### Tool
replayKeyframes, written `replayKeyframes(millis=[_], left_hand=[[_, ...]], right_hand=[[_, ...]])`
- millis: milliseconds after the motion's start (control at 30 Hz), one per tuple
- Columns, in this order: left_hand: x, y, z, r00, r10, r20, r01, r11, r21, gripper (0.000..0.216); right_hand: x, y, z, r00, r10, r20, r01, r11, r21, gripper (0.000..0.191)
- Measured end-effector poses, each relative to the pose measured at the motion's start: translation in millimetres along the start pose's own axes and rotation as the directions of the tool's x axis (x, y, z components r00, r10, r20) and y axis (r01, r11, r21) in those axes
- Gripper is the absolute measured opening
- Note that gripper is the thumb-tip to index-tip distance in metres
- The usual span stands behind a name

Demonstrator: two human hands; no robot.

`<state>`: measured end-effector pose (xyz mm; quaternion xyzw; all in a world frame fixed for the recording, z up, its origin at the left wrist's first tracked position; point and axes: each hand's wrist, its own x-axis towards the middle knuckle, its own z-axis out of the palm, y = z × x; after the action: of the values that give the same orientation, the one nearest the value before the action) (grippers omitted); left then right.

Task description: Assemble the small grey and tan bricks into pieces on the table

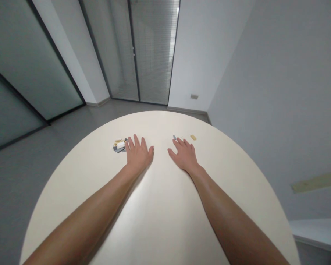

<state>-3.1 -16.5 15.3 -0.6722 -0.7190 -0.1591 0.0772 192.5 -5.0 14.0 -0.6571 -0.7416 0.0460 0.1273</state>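
Both my hands lie flat, palms down, on a round cream table (160,206). My left hand (138,152) has its fingers spread and rests just right of a small pile of grey, white and tan bricks (119,145), its little finger close to them. My right hand (183,154) is also open with fingers stretched out. Just beyond its fingertips lie a small grey piece (174,137) and a pale piece (181,138). A tan flat brick (193,137) lies a little further right. Neither hand holds anything.
The table's far edge curves just past the bricks. Beyond it are grey floor, glass partitions with dark frames (38,73) on the left, a blinded glass door (151,51) ahead and a plain white wall (278,92) on the right.
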Motion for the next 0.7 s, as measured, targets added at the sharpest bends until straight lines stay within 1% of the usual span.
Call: replayKeyframes(millis=[200, 367, 500, 700], left_hand=[[5, -5, 2, 1.000, -0.002, 0.024, 0.001, 1.000, 0.014, 0.063], [6, -10, 6, 1.000, -0.025, 0.002, 0.025, 0.997, 0.068, 0.058], [7, -11, 5, 1.000, -0.001, -0.015, 0.001, 0.999, 0.051, 0.055], [8, -10, 1, 1.000, 0.017, 0.002, -0.017, 0.999, 0.045, 0.051]], right_hand=[[-1, 0, 0, 1.000, 0.001, 0.006, -0.001, 1.000, -0.007, 0.060], [-1, 1, 1, 1.000, 0.001, 0.000, -0.001, 1.000, 0.000, 0.061], [-1, 1, 0, 1.000, -0.001, 0.001, 0.001, 1.000, 0.009, 0.060], [-2, 0, 0, 1.000, -0.004, -0.006, 0.004, 1.000, -0.001, 0.060]])
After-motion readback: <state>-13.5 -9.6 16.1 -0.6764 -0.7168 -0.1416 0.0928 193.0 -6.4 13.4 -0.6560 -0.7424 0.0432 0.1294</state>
